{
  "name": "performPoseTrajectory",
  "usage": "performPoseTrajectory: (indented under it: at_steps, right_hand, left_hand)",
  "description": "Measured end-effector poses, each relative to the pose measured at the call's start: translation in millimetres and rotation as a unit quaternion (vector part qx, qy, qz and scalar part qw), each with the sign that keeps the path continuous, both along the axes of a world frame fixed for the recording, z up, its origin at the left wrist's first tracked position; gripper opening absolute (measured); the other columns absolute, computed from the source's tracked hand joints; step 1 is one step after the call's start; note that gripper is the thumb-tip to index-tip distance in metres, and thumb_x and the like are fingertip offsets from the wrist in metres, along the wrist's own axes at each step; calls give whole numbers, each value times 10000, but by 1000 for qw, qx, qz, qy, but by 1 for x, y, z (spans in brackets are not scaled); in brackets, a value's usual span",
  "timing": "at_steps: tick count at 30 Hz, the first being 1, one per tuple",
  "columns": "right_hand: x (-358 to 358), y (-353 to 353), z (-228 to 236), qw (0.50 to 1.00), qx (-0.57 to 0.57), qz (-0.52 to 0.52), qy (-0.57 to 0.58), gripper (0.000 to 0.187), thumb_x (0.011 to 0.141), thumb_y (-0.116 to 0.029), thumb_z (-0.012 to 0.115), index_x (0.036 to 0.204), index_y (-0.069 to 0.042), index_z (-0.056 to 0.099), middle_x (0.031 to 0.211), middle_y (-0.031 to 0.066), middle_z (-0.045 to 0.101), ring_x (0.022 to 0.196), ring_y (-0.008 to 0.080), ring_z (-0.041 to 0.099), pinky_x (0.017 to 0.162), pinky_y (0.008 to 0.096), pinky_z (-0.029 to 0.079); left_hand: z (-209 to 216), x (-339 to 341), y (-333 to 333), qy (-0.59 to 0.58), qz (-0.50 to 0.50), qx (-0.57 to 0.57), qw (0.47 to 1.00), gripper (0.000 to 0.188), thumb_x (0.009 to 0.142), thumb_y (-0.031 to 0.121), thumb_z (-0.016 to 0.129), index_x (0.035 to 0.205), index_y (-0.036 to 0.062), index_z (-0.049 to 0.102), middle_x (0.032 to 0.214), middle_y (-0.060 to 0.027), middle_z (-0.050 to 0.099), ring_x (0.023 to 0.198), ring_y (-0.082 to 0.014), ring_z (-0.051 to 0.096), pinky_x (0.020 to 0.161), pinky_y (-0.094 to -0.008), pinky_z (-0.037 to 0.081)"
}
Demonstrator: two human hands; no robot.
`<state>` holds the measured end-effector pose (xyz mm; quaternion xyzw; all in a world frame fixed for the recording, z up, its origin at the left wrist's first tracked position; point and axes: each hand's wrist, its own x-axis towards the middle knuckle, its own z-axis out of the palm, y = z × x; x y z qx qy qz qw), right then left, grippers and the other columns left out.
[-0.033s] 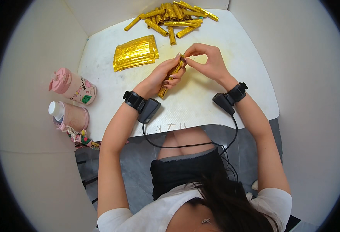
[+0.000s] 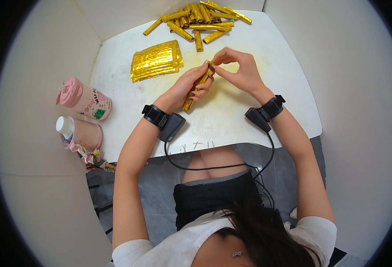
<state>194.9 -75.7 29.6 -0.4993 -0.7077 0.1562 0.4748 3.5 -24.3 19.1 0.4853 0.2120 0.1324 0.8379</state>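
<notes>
A narrow gold foil paper roll (image 2: 188,105) slants away from me above the table's middle. My left hand (image 2: 188,85) is closed around it, thumb pointing to its far end. At that end my right hand (image 2: 239,71) meets the roll with thumb and forefinger in a pinch. What lies between those two fingertips is too small to make out. Beyond my left hand lies a flat stack of gold foil paper sheets (image 2: 156,61). A heap of finished-looking gold rolls (image 2: 199,41) covers the table's far edge.
The white table (image 2: 285,107) has walls beside and behind it. At the left stand a pink lidded cup (image 2: 87,99) and a pink container (image 2: 88,134) with a white-capped bottle (image 2: 64,125). Thin sticks (image 2: 197,145) lie near the front edge. A black cable (image 2: 205,169) links my wrist devices.
My right forefinger has risen very slightly at the roll's far end. The left hand, the roll and the stack look the same.
</notes>
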Motion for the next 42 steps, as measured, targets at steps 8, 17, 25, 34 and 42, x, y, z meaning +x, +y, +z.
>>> performPoseTrajectory:
  at_steps: [8, 17, 25, 34, 42]
  right_hand:
    - [-5, -3, 3, 998, 28, -34, -48, 196, 796, -179, 704, 955, -67, 723, 876, 69, 726, 840, 162, 709, 775, 273, 543]
    - [0, 4, -10, 968, -132, 54, 206, 215, 825, -55, 685, 1033, -3, 704, 956, 82, 716, 891, 147, 682, 820, 267, 531]
    - [4, 7, -15, 943, -156, 91, 280, 207, 824, -50, 696, 1020, 17, 693, 978, 87, 707, 912, 143, 673, 826, 264, 522]
    - [-9, -3, 2, 983, -101, 9, 153, 223, 822, -84, 700, 1028, 1, 717, 1001, 105, 712, 891, 164, 684, 842, 277, 536]
    - [-5, -2, 5, 1000, 16, -22, 15, 201, 738, -157, 781, 924, -87, 755, 959, 71, 704, 889, 185, 667, 815, 285, 505]
  left_hand:
    - [-7, 1, 1, 23, 29, 37, 999, 331, 1023, 449, 361, 947, 146, 470, 606, 60, 367, 414, -21, 237, 359, -182, 179]
    - [-6, 0, 4, 22, 2, 11, 1000, 336, 1015, 465, 375, 954, 148, 466, 609, 70, 343, 410, -18, 224, 355, -183, 179]
    - [-8, 3, 2, 29, 55, 71, 996, 345, 1018, 429, 395, 904, 117, 487, 572, 70, 356, 407, -32, 260, 363, -198, 235]
    - [-12, 5, 1, 3, 131, 236, 963, 343, 1025, 407, 403, 887, 102, 480, 578, 73, 329, 433, -21, 249, 380, -206, 224]
    - [-4, 5, -5, 38, 131, 269, 953, 339, 1033, 415, 366, 915, 118, 480, 617, 74, 321, 448, -19, 252, 393, -201, 211]
